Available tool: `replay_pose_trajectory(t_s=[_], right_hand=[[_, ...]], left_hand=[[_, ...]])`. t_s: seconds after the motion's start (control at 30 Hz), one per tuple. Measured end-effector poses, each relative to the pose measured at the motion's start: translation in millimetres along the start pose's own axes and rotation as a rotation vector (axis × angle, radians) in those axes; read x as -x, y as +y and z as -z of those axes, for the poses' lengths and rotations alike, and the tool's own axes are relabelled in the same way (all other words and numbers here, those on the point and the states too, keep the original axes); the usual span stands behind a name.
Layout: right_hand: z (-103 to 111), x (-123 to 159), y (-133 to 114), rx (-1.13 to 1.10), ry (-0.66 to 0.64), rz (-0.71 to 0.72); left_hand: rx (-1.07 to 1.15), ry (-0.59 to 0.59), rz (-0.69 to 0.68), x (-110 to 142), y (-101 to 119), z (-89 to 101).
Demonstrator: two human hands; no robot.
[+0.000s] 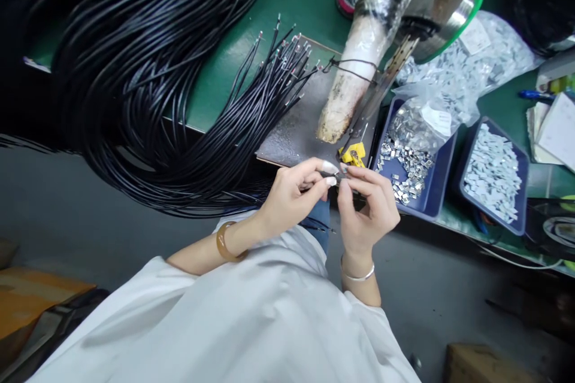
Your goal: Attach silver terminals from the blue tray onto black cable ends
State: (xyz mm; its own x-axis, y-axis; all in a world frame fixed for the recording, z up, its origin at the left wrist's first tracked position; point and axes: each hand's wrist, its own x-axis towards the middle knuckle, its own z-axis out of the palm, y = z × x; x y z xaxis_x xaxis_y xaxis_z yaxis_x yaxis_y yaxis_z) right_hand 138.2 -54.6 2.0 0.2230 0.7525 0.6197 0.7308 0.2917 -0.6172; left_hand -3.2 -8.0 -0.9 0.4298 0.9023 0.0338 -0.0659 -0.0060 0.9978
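**Currently: small metal part pinched between both hands at the bench edge**

My left hand [294, 191] and right hand [366, 203] meet fingertip to fingertip just below the yellow-tipped tool head [353, 154]. Both are closed in a pinch on a small metal clip [340, 175]; the piece is too small to describe further, and I cannot tell whether a wire end is already in it. Thumb and forefinger of my left hand wear pale finger covers.

Position of supplies, relative to my fingers:
- Directly right: a dark blue plastic tray of loose silvery metal clips [411, 170], with an opened clear bag lying over its far end.
- Further right: a second blue tray of pale flat pieces [494, 173].
- Up and left: a large bundle of black insulated cables [148, 84], their stripped, metal-tipped ends [287, 54] fanned over a grey metal plate [291, 131].
- Straight above: a tape-wrapped press column [359, 66].

Progress, as a judgement: many cable ends already carry metal tips, yet the tray holds plenty of clips, so much work appears left.
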Motion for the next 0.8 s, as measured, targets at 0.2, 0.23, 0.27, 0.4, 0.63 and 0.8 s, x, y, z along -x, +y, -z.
replay_pose_trajectory(t_s=[0.2,0.23,0.27,0.4,0.63,0.8], right_hand=[[4.2,-5.9,3.3,-0.093,0.108,-0.038],[4.7,-6.1,2.3,-0.066,0.108,0.017],[4.8,-6.0,1.3,-0.034,0.101,0.077],[1.4,-4.2,0.5,-0.006,0.04,0.18],[-3.1,-5.3,10.8,-0.128,0.015,-0.007],[-1.3,-7.4,16.3,0.046,-0.009,0.204]], left_hand=[[0.297,-0.028,0.13,-11.7,1.4,6.5],[0.327,-0.02,0.124,-13.5,0.8,6.5],[0.352,-0.014,0.12,-15.1,0.2,6.3],[0.375,0.004,0.142,-20.0,-0.6,5.9],[0.342,0.002,0.148,-25.8,2.8,6.1],[0.293,0.064,0.136,-28.3,6.3,3.8]])
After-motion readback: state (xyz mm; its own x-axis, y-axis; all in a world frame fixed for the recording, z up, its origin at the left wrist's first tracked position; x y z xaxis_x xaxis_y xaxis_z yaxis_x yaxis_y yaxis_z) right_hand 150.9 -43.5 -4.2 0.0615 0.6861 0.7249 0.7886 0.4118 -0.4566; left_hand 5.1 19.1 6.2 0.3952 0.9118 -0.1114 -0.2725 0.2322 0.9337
